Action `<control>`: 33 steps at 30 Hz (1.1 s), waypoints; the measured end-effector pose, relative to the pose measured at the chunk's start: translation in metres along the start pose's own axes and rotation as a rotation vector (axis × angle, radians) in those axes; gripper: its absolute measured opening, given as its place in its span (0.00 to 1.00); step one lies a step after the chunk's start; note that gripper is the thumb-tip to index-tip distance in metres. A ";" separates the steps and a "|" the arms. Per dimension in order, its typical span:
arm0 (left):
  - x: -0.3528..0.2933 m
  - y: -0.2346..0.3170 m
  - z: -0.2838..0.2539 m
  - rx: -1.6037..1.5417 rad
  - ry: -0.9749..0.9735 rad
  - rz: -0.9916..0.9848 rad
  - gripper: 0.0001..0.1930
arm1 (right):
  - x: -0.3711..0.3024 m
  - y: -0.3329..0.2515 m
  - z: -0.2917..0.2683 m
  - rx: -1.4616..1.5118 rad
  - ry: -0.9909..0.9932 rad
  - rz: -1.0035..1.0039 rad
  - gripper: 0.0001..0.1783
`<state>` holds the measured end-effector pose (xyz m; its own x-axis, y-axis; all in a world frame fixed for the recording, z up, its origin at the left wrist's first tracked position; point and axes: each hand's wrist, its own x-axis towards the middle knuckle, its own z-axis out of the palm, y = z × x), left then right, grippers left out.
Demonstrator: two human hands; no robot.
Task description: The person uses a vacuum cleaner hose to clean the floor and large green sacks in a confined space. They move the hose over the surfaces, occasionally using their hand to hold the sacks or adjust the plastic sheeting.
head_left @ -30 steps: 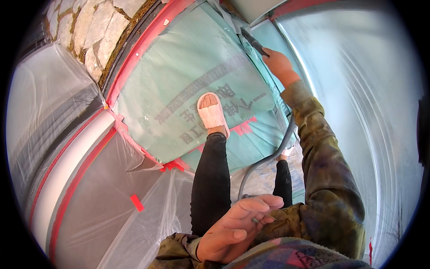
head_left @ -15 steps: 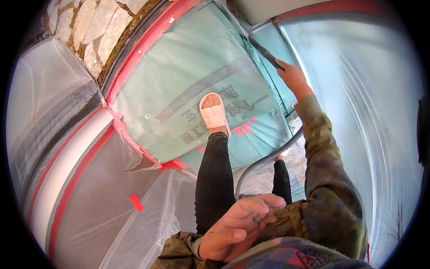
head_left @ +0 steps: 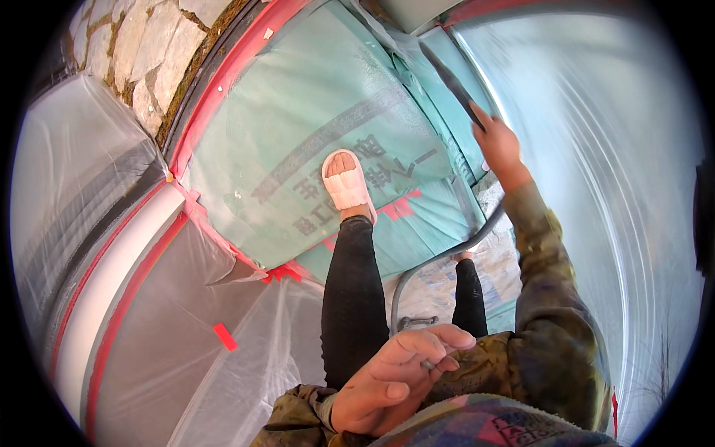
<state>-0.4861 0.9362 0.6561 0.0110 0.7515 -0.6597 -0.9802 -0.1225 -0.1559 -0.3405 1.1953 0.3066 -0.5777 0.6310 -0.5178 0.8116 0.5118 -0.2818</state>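
Note:
My right hand is closed around a long, dark, narrow tube that looks like a vacuum crevice nozzle. Its far end slants up and left, over the edge of a green protective sheet and beside clear plastic film. A grey hose curves across below and passes behind my right forearm; its join with the tube is hidden. Close to my body, my left hand is raised with the palm turned inward, thumb apart and fingers loosely bent, nothing held in it. A small ring-like glint shows at one finger.
My foot in a pink slipper stands on the green sheet. Red tape edges it, with stone paving beyond at upper left. A white curved sill and loose plastic film lie left. My other leg stands behind.
My right hand has drawn back toward me and slightly right, taking the dark tube with it. The whole view has shifted a little. My left hand stays as it was.

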 end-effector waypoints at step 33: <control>-0.003 0.009 -0.004 0.049 0.130 0.076 0.23 | 0.162 -0.095 0.054 -0.196 -0.220 0.052 0.20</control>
<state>-0.4942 0.9304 0.6536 -0.0410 0.6507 -0.7582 -0.9875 -0.1419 -0.0683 -0.5061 1.2173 0.2061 -0.4858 0.5284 -0.6962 0.7947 0.5986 -0.1002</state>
